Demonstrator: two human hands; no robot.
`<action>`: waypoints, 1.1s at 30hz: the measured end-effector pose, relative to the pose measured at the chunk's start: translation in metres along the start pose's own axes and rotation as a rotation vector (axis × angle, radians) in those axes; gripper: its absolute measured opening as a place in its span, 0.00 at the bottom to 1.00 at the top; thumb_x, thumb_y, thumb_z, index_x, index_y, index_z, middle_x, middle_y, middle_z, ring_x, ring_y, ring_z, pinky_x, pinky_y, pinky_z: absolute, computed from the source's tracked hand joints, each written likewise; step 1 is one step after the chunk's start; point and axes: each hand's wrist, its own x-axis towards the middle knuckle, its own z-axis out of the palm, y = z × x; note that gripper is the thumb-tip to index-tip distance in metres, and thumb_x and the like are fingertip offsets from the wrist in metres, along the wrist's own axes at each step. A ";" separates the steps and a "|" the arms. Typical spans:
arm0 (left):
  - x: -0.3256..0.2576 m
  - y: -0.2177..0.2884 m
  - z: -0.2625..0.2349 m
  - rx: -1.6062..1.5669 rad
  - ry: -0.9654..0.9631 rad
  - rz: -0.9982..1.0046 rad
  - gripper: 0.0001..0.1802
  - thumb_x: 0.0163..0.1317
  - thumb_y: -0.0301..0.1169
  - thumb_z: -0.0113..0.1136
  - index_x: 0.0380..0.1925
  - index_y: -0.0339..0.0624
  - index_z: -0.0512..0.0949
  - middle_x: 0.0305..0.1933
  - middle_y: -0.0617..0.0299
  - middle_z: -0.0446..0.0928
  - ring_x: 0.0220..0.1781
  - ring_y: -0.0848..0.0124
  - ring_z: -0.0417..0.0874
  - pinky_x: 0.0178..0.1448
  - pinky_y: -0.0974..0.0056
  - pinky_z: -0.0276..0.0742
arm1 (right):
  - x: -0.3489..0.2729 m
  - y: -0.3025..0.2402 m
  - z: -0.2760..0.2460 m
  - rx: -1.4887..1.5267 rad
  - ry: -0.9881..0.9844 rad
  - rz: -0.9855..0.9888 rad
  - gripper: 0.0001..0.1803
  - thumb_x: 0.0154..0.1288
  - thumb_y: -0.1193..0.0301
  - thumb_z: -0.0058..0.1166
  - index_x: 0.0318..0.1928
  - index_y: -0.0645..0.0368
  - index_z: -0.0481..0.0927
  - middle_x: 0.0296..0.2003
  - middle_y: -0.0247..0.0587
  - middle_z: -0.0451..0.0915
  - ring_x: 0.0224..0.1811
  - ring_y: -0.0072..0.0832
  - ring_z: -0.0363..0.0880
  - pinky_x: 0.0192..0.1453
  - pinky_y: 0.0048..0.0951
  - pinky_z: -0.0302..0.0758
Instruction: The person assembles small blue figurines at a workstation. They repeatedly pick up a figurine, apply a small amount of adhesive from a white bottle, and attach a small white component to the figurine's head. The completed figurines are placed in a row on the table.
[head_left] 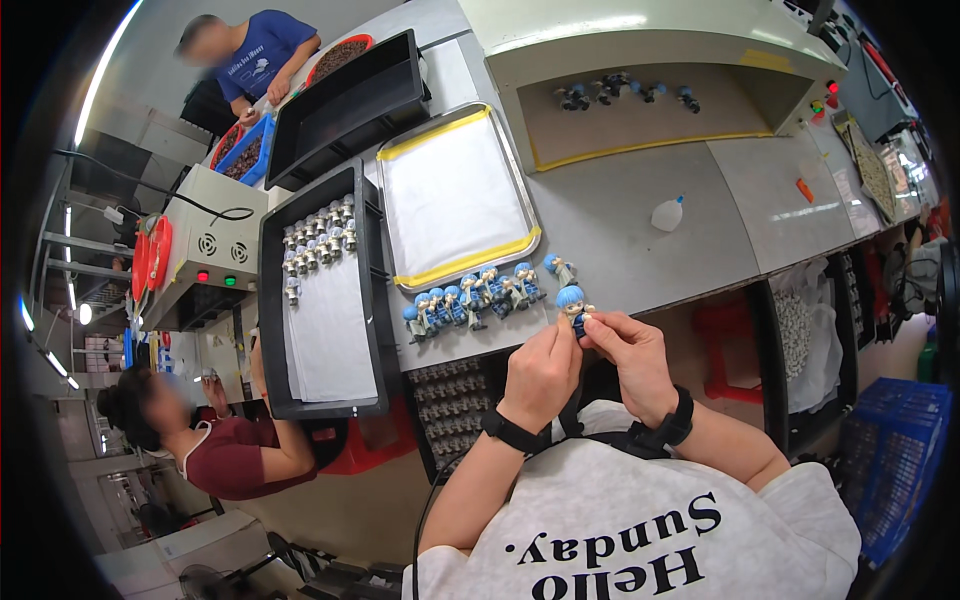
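A small toy figure with a blue head is pinched between the fingertips of both hands just off the near table edge. My left hand grips it from the left and my right hand from the right. Both wrists wear black bands. A row of several like figures with blue heads lies on the grey table just beyond my hands, and one more figure lies apart to their right.
A black tray holds several grey headless figures on white paper. A metal tray with white lining sits behind the row. A small white glue bottle stands on the table. Two other people work at left. A blue crate stands at right.
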 end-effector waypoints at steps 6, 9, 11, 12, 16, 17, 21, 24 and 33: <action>-0.001 -0.001 0.003 -0.011 -0.008 -0.016 0.18 0.54 0.21 0.58 0.47 0.27 0.74 0.24 0.53 0.73 0.21 0.59 0.76 0.25 0.60 0.72 | 0.001 0.001 -0.001 -0.011 0.002 0.006 0.09 0.61 0.75 0.58 0.41 0.65 0.82 0.36 0.35 0.80 0.36 0.18 0.76 0.45 0.18 0.72; -0.001 -0.001 0.004 -0.013 -0.017 -0.022 0.19 0.54 0.21 0.58 0.47 0.26 0.74 0.26 0.53 0.74 0.22 0.59 0.77 0.26 0.60 0.73 | 0.002 0.001 -0.001 -0.012 0.003 0.001 0.08 0.61 0.75 0.58 0.41 0.64 0.83 0.36 0.35 0.80 0.36 0.18 0.76 0.45 0.18 0.72; -0.001 -0.001 0.004 -0.007 -0.023 -0.029 0.19 0.54 0.21 0.58 0.47 0.26 0.74 0.27 0.53 0.75 0.23 0.58 0.77 0.26 0.60 0.73 | 0.002 0.001 0.000 -0.013 0.000 -0.003 0.08 0.61 0.76 0.58 0.41 0.64 0.83 0.36 0.35 0.80 0.36 0.18 0.76 0.45 0.19 0.72; -0.001 -0.002 0.004 -0.004 -0.027 -0.032 0.19 0.54 0.21 0.58 0.47 0.26 0.74 0.28 0.52 0.75 0.23 0.58 0.77 0.26 0.60 0.73 | 0.003 0.001 -0.001 -0.013 0.000 -0.003 0.08 0.61 0.76 0.58 0.41 0.64 0.83 0.36 0.35 0.80 0.36 0.18 0.76 0.45 0.19 0.72; -0.001 -0.002 0.004 -0.026 -0.023 -0.043 0.19 0.53 0.21 0.58 0.47 0.27 0.74 0.28 0.52 0.75 0.23 0.57 0.77 0.26 0.59 0.73 | 0.003 0.002 -0.001 -0.018 0.004 -0.003 0.08 0.61 0.76 0.58 0.41 0.64 0.83 0.36 0.36 0.80 0.36 0.19 0.76 0.44 0.19 0.73; -0.002 -0.003 0.004 -0.038 -0.024 -0.048 0.19 0.54 0.21 0.58 0.47 0.27 0.74 0.28 0.52 0.75 0.23 0.57 0.77 0.26 0.59 0.73 | 0.003 0.002 0.000 -0.021 0.006 -0.003 0.08 0.61 0.76 0.58 0.41 0.64 0.83 0.36 0.36 0.80 0.36 0.19 0.76 0.44 0.19 0.73; -0.005 -0.010 0.007 -0.110 -0.064 -0.101 0.18 0.54 0.21 0.57 0.46 0.29 0.74 0.27 0.51 0.74 0.24 0.55 0.77 0.26 0.58 0.73 | 0.008 0.005 0.000 -0.059 0.043 0.035 0.08 0.60 0.76 0.58 0.40 0.65 0.83 0.35 0.37 0.81 0.34 0.19 0.77 0.42 0.19 0.74; -0.011 -0.016 0.010 -0.141 -0.094 -0.113 0.15 0.55 0.21 0.56 0.44 0.31 0.75 0.27 0.51 0.74 0.24 0.54 0.77 0.26 0.58 0.72 | 0.010 0.009 0.001 -0.085 0.058 0.078 0.09 0.60 0.75 0.58 0.40 0.66 0.83 0.35 0.38 0.81 0.32 0.19 0.77 0.40 0.19 0.74; -0.019 -0.021 0.010 -0.169 -0.076 -0.157 0.11 0.55 0.22 0.56 0.40 0.32 0.75 0.25 0.51 0.73 0.23 0.53 0.77 0.25 0.57 0.72 | 0.014 0.016 0.004 -0.143 0.057 0.133 0.09 0.60 0.75 0.59 0.39 0.67 0.83 0.34 0.39 0.82 0.31 0.19 0.77 0.38 0.18 0.75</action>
